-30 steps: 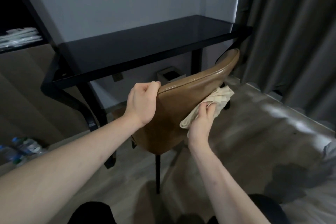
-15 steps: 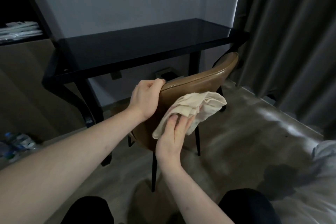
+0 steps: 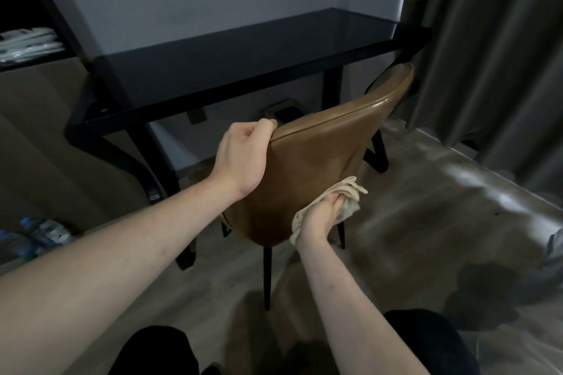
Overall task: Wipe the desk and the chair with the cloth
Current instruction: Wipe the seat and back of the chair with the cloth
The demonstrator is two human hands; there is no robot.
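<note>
So the left hand (image 3: 243,158) has its grip curled over the top edge of the brown leather chair back (image 3: 320,167), around 10 o'clock on the backrest, steadying it. The right hand (image 3: 320,216) has its grip closed around the cream cloth (image 3: 350,204), pushing it against the lower right edge of the backrest, roughly 5 o'clock. The cloth bunches out past the fingertips and trails under the wrist. To do this bit well I'd spread the cloth flatter, press evenly, and run overlapping strokes along the curve while the other hand keeps the chair from tipping. The black glass surface (image 3: 243,70) sits just beyond the chair at 12 o'clock; can't tell if it's been wiped.
</note>
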